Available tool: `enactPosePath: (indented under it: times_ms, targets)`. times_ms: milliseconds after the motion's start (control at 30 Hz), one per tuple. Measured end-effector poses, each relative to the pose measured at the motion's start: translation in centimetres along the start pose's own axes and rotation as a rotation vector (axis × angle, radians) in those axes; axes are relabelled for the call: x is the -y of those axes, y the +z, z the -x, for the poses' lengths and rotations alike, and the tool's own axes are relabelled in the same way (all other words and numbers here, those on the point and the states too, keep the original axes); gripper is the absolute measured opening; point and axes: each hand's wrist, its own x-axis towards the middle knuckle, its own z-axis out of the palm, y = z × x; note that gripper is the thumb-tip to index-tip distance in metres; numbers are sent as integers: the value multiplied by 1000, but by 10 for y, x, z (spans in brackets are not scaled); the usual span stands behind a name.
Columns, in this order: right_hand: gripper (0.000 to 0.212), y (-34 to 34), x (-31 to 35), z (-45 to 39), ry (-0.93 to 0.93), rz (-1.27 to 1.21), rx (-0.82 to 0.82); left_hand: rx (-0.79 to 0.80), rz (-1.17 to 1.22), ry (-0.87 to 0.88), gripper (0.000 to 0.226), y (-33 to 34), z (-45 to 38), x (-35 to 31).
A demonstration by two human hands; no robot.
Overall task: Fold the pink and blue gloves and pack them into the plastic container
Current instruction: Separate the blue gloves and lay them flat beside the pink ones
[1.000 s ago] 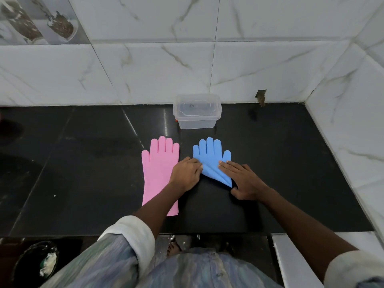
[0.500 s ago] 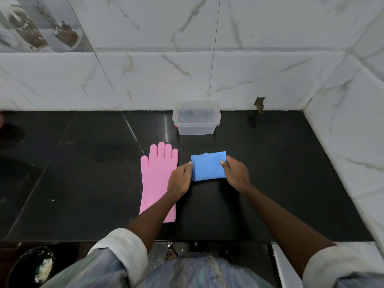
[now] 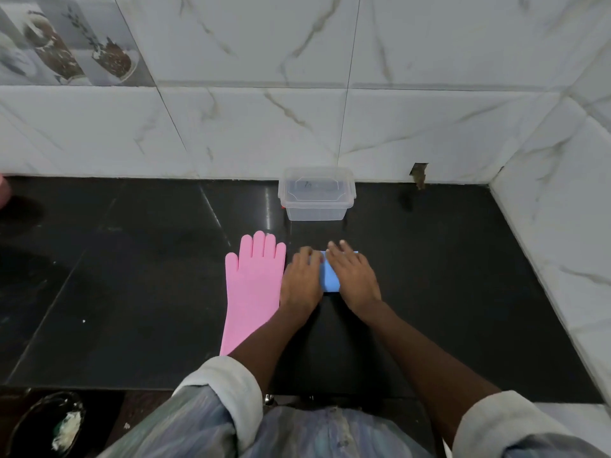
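Observation:
The blue glove (image 3: 330, 278) lies folded small on the black counter, mostly covered by both hands. My left hand (image 3: 302, 280) presses on its left part and my right hand (image 3: 353, 276) lies flat over its right part, fingers pointing away from me. Only a narrow blue strip shows between them. The pink glove (image 3: 253, 285) lies flat and unfolded just left of my left hand, fingers toward the wall. The clear plastic container (image 3: 316, 198) stands with its lid on at the back, against the wall.
The black counter (image 3: 132, 276) ends at white marble walls behind and on the right (image 3: 555, 246). A dark bowl (image 3: 49, 424) with white residue sits below the front edge at lower left. A pink object (image 3: 3, 190) shows at the far left edge.
The blue glove went from spread open to a folded rectangle, then to a narrower fold. Both hands have moved together on top of it. The pink glove and container stayed put.

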Motion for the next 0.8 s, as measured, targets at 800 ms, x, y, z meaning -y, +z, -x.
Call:
enactPosePath:
  times_ms: [800]
  targets:
    - [64,36,86,41,28,-413,-288,-184,593,-143,24,-5,48,44]
